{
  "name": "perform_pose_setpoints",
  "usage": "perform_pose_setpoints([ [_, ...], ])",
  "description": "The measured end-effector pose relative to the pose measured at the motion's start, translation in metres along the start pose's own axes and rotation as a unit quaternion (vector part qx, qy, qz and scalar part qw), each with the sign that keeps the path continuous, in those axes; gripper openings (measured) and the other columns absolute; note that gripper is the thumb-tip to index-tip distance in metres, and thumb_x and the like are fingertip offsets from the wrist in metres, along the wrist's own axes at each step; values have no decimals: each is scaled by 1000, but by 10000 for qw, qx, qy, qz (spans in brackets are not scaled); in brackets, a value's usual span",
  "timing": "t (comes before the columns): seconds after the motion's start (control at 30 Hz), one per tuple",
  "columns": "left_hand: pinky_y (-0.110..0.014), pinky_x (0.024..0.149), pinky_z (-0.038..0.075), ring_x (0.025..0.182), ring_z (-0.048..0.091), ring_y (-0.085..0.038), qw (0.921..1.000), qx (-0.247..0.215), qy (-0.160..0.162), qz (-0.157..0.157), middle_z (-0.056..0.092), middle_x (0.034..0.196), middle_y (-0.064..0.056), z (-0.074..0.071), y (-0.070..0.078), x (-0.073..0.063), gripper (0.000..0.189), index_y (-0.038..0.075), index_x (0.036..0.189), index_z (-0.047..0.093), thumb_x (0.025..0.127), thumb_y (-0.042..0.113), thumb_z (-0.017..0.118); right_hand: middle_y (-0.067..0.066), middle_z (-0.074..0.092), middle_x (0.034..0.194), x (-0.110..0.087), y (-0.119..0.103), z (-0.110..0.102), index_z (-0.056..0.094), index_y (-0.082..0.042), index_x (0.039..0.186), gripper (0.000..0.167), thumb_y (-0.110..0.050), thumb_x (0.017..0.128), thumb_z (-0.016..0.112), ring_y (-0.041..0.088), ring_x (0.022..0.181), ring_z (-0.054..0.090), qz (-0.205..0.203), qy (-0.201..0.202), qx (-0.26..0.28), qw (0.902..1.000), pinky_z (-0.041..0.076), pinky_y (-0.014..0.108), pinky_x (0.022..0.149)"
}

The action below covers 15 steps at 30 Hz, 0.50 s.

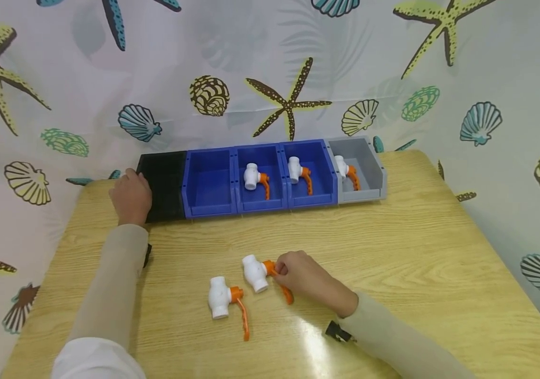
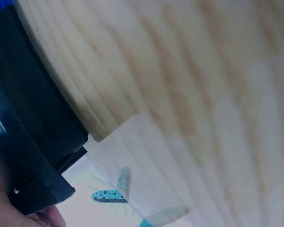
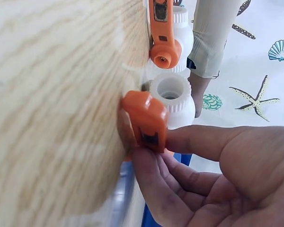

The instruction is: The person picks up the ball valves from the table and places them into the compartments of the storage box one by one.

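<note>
At the row's left end, my left hand (image 1: 131,196) grips the outer wall of a black bin (image 1: 168,184). The left wrist view shows fingers (image 2: 52,215) at the edge of that bin, partly cut off by the frame. Over the table's middle, my right hand (image 1: 304,275) pinches the orange handle (image 3: 149,120) of a white PVC ball valve (image 1: 255,273) between thumb and fingers. A second white ball valve (image 1: 219,298) with an orange handle lies on the table just to its left.
Right of the black bin stand a blue bin (image 1: 210,179), two more blue bins each containing a ball valve (image 1: 252,177), and a grey bin (image 1: 367,160) also containing one. They sit on a wooden table (image 1: 417,237) before a sea-patterned cloth (image 1: 232,47).
</note>
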<state>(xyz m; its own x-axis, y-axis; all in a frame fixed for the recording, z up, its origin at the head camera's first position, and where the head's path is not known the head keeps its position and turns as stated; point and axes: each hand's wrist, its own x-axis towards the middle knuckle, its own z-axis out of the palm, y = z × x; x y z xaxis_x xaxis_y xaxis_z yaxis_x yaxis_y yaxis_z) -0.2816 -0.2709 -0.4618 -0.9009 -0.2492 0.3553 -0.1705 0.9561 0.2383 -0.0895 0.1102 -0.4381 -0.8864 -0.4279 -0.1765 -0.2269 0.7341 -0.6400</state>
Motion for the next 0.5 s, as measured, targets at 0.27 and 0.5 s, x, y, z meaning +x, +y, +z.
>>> perform_pose_setpoints([
  [0.27,-60,75,39,88,51,-48,10000,-47,-30,9,53,91,-32,-5,2,-1,42,-11,105,46,102,25,24,1,64,77,4,0,-1,65,-5,82,5,-8,81,69,10,69,58,113,-110,169,9997,48,26,63],
  [0.5,-60,76,38,89,51,-47,9999,-71,-146,-43,53,93,-32,-4,2,0,43,-11,106,45,102,25,22,0,63,76,4,0,-1,66,-4,83,4,-6,80,68,10,69,58,57,-20,193,9998,48,26,63],
])
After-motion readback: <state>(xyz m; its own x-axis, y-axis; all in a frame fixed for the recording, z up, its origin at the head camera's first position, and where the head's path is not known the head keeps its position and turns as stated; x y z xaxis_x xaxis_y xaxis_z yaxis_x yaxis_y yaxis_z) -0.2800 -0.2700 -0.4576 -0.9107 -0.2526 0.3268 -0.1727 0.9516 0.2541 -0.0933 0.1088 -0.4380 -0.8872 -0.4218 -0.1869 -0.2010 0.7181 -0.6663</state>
